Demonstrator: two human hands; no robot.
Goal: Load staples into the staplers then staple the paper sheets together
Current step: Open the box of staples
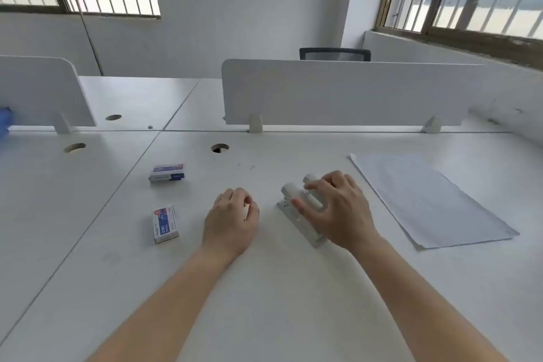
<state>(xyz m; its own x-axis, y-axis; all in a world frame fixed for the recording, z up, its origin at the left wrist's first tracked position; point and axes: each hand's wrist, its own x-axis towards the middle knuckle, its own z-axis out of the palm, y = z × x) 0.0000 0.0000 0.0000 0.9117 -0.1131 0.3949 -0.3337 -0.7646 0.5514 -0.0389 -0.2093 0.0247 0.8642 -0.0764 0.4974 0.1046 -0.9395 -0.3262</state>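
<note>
Right hand point(338, 211): fingers spread wide over the two white staplers point(299, 211), right of centre frame, touching but not gripping. Left hand point(232, 217): fingers loosely curled, holding nothing, resting on the counter point(264, 288). Two staple boxes point(165, 223) lie closed at left; paper sheets point(432, 200) at right. Step, as I judge: loading not yet begun. Next: grip one stapler and open its top.

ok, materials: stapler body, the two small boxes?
Stapler: looks like matte white plastic, with smooth rounded edges and no shine; it is partly hidden under the right hand. Near box and far box: printed cardboard, with folded edges and blue-red print.
</note>
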